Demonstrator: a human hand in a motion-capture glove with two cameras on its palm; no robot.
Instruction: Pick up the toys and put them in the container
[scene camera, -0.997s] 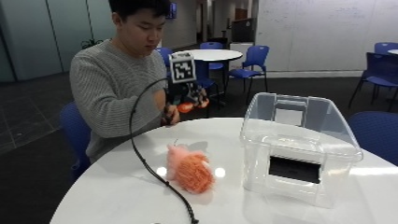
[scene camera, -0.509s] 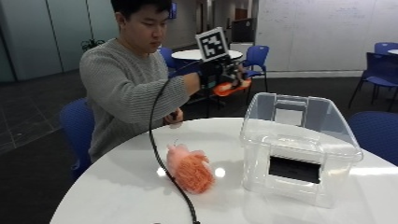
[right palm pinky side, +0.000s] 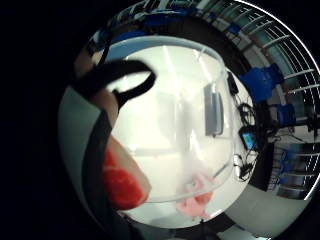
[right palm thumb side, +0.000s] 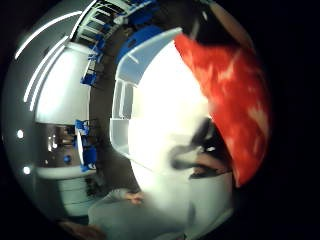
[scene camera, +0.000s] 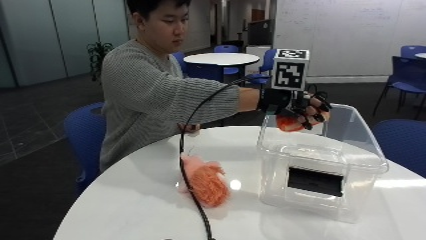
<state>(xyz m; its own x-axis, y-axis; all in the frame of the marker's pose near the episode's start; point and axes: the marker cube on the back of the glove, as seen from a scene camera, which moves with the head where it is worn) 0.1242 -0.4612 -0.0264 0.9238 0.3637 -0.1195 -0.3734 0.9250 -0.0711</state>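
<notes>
Toy (scene camera: 288, 123) gripped by gloved hands (scene camera: 297, 107) over container (scene camera: 319, 165); fluffy toy (scene camera: 203, 180) on table (scene camera: 126, 205).

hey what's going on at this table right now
A person seated at a round white table holds a small red-orange toy in the gloved right hand, fingers curled round it, above the open clear plastic container. It has not been released. A second toy, fuzzy and orange-pink, lies on the table beside the container, not yet picked up.
</notes>
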